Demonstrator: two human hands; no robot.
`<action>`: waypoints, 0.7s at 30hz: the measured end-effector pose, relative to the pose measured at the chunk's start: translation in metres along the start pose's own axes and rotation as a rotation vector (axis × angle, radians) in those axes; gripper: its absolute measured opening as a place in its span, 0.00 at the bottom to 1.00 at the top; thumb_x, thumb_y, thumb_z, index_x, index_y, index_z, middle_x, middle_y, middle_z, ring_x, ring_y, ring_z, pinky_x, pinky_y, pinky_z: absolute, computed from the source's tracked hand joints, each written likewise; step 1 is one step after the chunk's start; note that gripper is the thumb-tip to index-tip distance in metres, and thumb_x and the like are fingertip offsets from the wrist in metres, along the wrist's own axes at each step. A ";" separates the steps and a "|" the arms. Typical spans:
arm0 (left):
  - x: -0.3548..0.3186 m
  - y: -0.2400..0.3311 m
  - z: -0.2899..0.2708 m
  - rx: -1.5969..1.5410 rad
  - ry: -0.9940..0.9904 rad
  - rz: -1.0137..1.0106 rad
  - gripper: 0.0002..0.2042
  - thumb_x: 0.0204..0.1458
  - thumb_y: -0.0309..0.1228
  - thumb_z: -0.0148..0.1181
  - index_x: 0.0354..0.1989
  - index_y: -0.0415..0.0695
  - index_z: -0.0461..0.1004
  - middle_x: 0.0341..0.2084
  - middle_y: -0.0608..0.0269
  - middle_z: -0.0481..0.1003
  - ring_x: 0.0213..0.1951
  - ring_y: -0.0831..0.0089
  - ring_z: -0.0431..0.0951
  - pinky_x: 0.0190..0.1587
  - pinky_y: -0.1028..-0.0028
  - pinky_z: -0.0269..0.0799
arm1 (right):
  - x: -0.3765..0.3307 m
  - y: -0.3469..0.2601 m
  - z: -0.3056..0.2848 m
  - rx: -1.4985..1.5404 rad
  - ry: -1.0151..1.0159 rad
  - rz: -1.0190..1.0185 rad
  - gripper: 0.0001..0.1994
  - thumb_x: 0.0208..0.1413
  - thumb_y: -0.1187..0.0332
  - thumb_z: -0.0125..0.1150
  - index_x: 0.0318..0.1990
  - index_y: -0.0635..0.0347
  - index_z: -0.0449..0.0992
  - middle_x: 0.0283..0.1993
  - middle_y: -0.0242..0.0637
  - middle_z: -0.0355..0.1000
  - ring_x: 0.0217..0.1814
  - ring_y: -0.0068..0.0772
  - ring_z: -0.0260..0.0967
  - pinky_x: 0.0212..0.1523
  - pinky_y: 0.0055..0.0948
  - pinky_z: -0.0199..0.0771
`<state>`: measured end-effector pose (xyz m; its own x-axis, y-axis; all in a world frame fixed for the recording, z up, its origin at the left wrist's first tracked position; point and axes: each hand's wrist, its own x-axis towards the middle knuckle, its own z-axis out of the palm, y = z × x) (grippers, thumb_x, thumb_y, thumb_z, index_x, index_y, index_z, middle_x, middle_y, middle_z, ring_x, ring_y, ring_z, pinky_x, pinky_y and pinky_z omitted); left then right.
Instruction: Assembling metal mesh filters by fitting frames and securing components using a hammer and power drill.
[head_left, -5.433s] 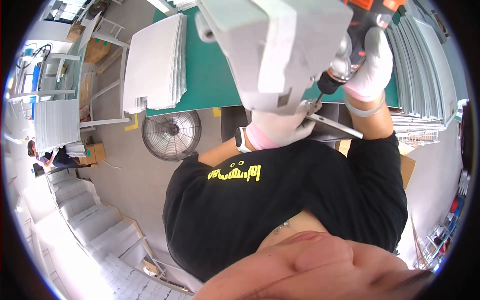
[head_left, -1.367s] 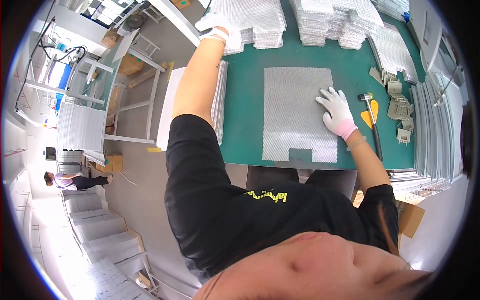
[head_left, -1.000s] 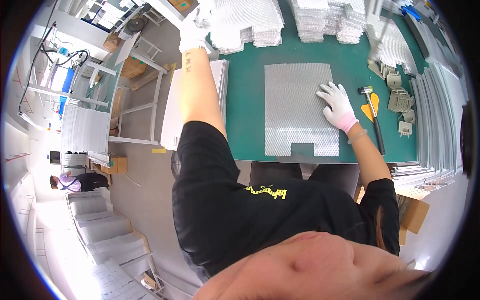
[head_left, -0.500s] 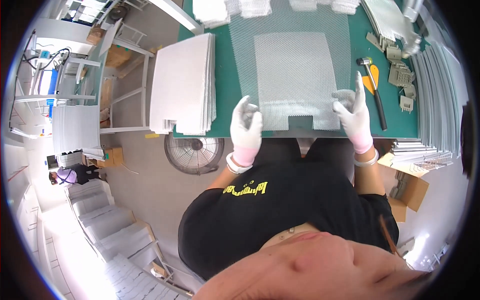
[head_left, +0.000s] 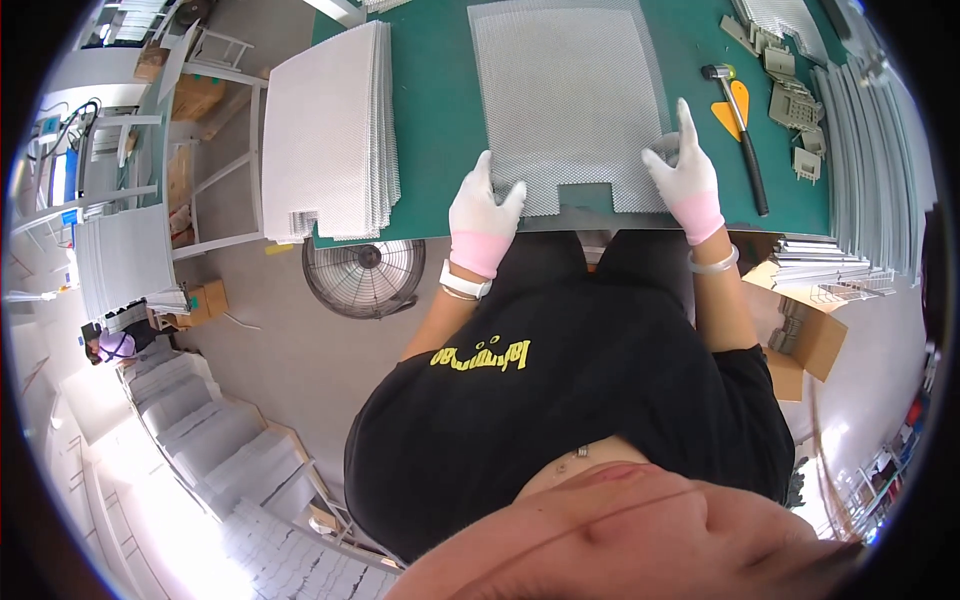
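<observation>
A light mesh sheet (head_left: 570,100) with a notch in its near edge lies before me on the green tabletop (head_left: 435,130), with more mesh showing just past its right and far edges. Beside its near left corner is my left hand (head_left: 485,215), white-gloved, thumb and fingers apart. My right hand (head_left: 688,180), also gloved, stands at the sheet's near right side with the index finger stretched out and the thumb apart. Its other fingers are partly hidden by the mesh edge. Neither hand visibly grips anything.
To the left stands a stack of white mesh sheets (head_left: 325,130). At right lie a hammer (head_left: 745,150), an orange flat piece (head_left: 735,108), several beige-grey fittings (head_left: 795,105) and long grey strips (head_left: 870,160). A floor fan (head_left: 365,275) and an open carton (head_left: 805,345) are below table level.
The wide see-through mesh that spread past the sheet on both sides now lines up closely with it. My left fingers have straightened. The whole view has shifted, with the table higher in it.
</observation>
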<state>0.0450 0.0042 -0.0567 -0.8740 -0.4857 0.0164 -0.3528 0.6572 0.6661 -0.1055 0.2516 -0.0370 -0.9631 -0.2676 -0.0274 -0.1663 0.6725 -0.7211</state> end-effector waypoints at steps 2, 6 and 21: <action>0.000 -0.001 0.003 0.050 0.023 0.055 0.32 0.52 0.41 0.66 0.61 0.32 0.67 0.46 0.43 0.77 0.49 0.51 0.78 0.51 0.62 0.75 | 0.002 0.008 0.007 -0.070 -0.038 -0.006 0.45 0.53 0.62 0.67 0.75 0.53 0.49 0.48 0.48 0.76 0.43 0.48 0.77 0.46 0.39 0.77; 0.000 -0.006 0.009 0.152 0.093 0.108 0.34 0.50 0.41 0.67 0.61 0.31 0.68 0.41 0.49 0.78 0.32 0.63 0.78 0.42 0.66 0.75 | 0.000 0.005 0.011 -0.148 -0.013 -0.045 0.43 0.54 0.61 0.66 0.75 0.53 0.49 0.54 0.52 0.74 0.51 0.53 0.75 0.52 0.41 0.76; 0.010 0.020 -0.011 0.229 -0.081 -0.153 0.36 0.47 0.44 0.70 0.62 0.36 0.67 0.51 0.43 0.72 0.51 0.49 0.75 0.53 0.58 0.72 | 0.009 -0.013 -0.002 -0.385 -0.149 -0.045 0.34 0.56 0.57 0.63 0.70 0.55 0.60 0.55 0.52 0.72 0.56 0.53 0.72 0.56 0.41 0.73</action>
<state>0.0335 0.0060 -0.0349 -0.8255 -0.5475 -0.1373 -0.5408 0.6974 0.4702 -0.1124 0.2420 -0.0263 -0.9168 -0.3803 -0.1222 -0.3014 0.8593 -0.4133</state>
